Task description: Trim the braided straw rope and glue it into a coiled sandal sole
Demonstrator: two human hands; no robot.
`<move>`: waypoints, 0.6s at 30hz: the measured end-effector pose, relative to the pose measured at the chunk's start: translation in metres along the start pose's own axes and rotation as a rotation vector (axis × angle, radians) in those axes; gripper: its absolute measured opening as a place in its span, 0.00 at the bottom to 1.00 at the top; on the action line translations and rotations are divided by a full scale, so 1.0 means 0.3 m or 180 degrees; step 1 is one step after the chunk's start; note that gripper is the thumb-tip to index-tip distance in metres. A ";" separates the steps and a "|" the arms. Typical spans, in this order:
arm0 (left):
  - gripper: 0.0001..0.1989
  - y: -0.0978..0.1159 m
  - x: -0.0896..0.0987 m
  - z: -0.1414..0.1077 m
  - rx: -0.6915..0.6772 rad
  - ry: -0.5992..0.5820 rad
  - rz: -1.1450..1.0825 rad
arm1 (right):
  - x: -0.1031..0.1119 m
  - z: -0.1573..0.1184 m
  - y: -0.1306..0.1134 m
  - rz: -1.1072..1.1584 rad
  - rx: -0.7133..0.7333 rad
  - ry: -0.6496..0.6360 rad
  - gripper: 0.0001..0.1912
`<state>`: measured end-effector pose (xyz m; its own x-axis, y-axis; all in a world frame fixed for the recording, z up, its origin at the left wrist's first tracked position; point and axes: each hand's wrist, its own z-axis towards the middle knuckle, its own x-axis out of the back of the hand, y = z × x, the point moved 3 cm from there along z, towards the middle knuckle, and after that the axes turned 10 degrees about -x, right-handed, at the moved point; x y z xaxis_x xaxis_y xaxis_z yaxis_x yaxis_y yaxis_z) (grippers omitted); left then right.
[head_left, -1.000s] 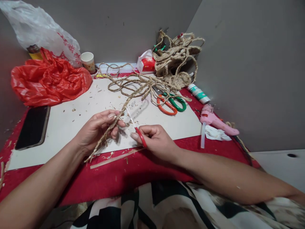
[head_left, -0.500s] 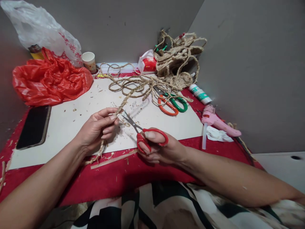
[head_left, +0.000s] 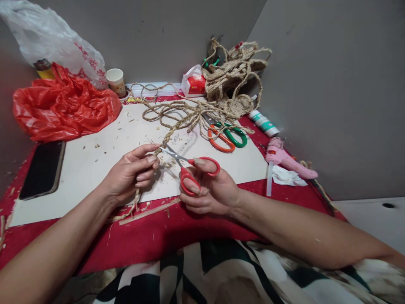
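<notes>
A braided straw rope (head_left: 168,136) runs from the tangle at the back toward me and passes through my left hand (head_left: 134,171). Thumb and forefinger pinch it, and its loose end hangs below the fingers. In my right hand (head_left: 211,185) is a pair of small scissors (head_left: 186,165) with red handles, thumb and fingers through the loops. The blades are parted, and their tips reach the rope just above my left fingertips. Whether a strand lies between the blades, I cannot tell.
Behind lie larger scissors (head_left: 225,137) with orange and green handles, beside piled straw rope (head_left: 234,80). A pink glue gun (head_left: 287,159) and a white-green roll (head_left: 264,123) are at right. At left are a phone (head_left: 42,169), a red plastic bag (head_left: 66,109) and a paper cup (head_left: 115,81).
My right hand has moved slightly up and left, bringing the scissor tips from beside the rope onto it. The left hand keeps its pinch. The view has shifted slightly.
</notes>
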<state>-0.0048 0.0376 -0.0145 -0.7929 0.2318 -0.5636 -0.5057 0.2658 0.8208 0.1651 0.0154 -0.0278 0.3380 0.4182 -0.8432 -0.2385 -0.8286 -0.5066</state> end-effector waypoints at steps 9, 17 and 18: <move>0.12 -0.012 0.010 0.004 -0.0037 0.0040 0.0020 | -0.010 -0.005 0.005 0.0036 -0.0015 0.0330 0.22; 0.12 -0.012 0.007 0.008 -0.0122 0.0209 0.0014 | -0.013 -0.002 0.003 -0.0023 0.0269 0.0755 0.21; 0.12 -0.012 0.007 0.008 -0.0125 0.0226 0.0017 | -0.012 -0.001 0.001 -0.0038 0.0344 0.0821 0.21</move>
<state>-0.0039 0.0395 -0.0189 -0.8170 0.1659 -0.5522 -0.5132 0.2275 0.8276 0.1642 0.0134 -0.0249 0.5586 0.3076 -0.7703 -0.3242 -0.7739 -0.5441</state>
